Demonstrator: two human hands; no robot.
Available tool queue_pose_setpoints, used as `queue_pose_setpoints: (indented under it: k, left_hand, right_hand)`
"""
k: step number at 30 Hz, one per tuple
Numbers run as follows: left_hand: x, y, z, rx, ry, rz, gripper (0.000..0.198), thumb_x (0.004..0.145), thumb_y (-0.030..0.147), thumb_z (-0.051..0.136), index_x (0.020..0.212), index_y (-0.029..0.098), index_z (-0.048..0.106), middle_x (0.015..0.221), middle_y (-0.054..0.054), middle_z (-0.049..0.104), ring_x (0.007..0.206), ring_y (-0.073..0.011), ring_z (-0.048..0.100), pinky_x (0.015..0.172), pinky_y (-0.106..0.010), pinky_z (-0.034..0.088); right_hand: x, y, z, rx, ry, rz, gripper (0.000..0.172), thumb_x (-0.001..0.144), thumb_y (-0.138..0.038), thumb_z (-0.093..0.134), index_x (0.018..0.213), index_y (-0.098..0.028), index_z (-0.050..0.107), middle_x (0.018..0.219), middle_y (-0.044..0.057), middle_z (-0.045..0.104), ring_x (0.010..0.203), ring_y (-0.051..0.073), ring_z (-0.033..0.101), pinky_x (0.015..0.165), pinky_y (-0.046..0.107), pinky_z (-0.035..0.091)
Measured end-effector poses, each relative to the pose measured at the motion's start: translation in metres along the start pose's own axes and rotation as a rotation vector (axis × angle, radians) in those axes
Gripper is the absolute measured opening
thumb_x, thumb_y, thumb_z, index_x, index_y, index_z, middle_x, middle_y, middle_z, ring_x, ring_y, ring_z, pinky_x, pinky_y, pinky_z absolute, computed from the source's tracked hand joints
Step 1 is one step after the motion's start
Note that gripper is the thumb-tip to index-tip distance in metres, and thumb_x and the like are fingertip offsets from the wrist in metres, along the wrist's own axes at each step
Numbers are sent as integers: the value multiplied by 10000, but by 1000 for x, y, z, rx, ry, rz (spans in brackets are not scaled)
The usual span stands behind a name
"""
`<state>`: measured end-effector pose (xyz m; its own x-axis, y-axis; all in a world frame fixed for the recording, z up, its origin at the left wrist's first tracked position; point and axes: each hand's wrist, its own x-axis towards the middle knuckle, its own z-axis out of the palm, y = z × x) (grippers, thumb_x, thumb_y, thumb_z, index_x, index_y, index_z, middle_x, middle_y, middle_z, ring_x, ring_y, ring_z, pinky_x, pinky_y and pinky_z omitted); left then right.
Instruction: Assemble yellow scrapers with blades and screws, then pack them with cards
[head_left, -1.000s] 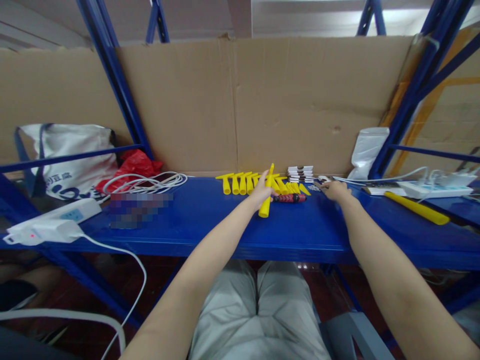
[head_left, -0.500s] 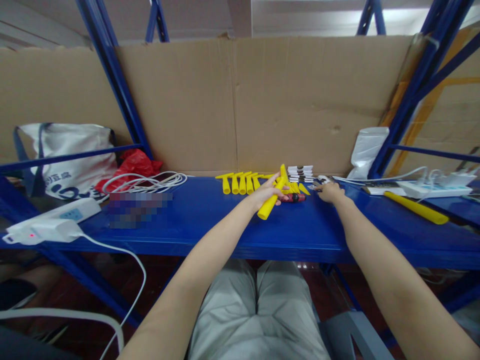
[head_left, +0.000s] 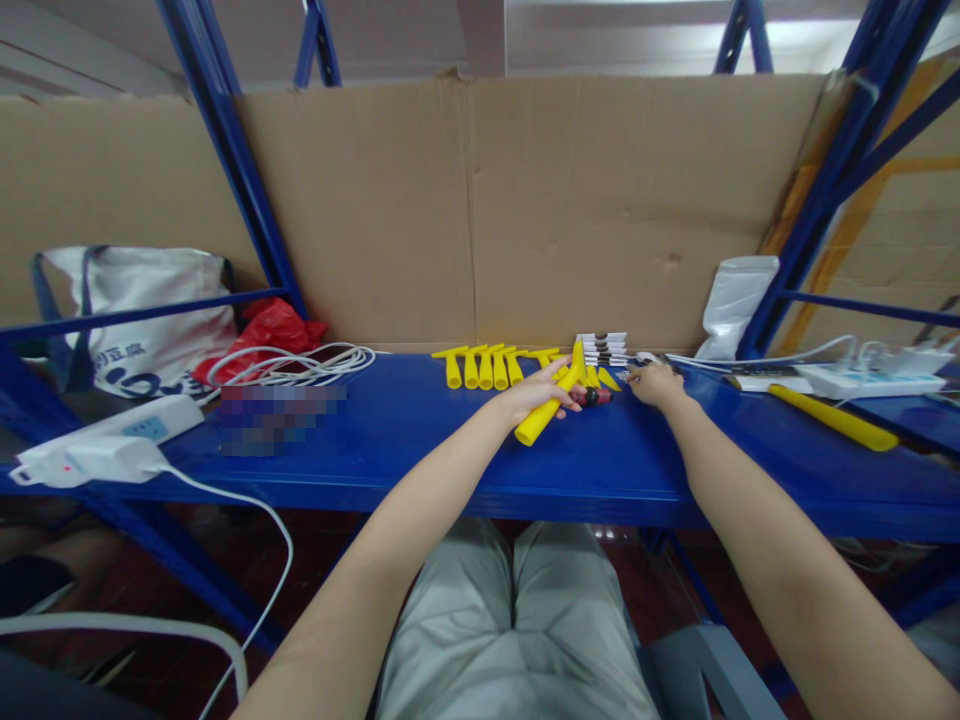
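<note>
The left hand is gripping a yellow tool over the counter, its long axis slanting away rightward; the right hand, farther right, is bending beside small pieces, its fingers' hold escaping my view.

On the shelf, a cable coil lies left of the row of handles. Farther left, a power strip lies before a tote bag. Stacked packets sit behind the row's right end; cardboard stands behind them.
</note>
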<state>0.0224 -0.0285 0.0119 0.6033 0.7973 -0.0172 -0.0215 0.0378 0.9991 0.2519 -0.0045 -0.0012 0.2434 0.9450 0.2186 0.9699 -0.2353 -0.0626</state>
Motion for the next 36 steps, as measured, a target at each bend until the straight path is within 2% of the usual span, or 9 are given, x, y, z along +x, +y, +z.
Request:
queue_pose_setpoints:
  k: [5,8,13,16,29,32,36]
  left_hand:
    - [2,-3,-1,-9,-14,12,1005,638,-133,510,1485,280,161,1013,-111,674,598,-118,635,479,-182,422]
    - [2,-3,0,-21,-12,11,1015,636,-135,515,1487,279,150,1010,-113,677,598,-117,633,474,-181,420]
    - [2,-3,0,-29,-10,7,1011,641,-135,508,1487,283,148,1054,-129,667,603,-116,634,467,-180,421]
    - [3,-4,-1,-38,-22,17,1019,632,-132,530,1485,285,160,1042,-121,670,608,-116,634,472,-179,427]
    - [3,-2,0,-20,-6,12,986,624,-116,494,1477,262,175,1001,-107,666,581,-116,626,459,-179,418]
    - [2,0,1,-28,-4,3,977,617,-109,479,1467,284,198,1065,-110,641,578,-110,625,439,-170,407]
    - [1,2,2,-56,41,8,1025,608,-102,465,1468,358,152,1226,-121,558,582,-97,632,417,-160,398]
  right_hand:
    - [2,-2,5,-79,36,-82,360,875,-260,424,1126,-193,674,1242,159,565,1187,301,482,943,461,408]
    - [4,-4,7,-124,49,-148,327,873,-232,427,1046,-174,698,1157,157,621,1142,275,524,910,398,429]
    - [11,-6,9,-88,18,-231,294,833,-135,448,960,-153,713,1051,139,684,1002,230,621,824,290,453]
    - [14,-6,10,-55,18,-269,292,815,-102,457,953,-125,714,1037,145,694,988,224,634,820,263,449]
    - [14,-8,6,-104,7,-283,278,776,-102,491,916,-113,731,935,124,720,872,202,659,718,218,447]
    - [12,-10,3,-147,-4,-268,272,771,-111,500,906,-123,736,901,122,722,851,206,661,707,222,446]
    - [10,-12,0,-174,-22,-252,279,754,-98,506,906,-112,739,885,138,720,857,224,664,727,243,455]
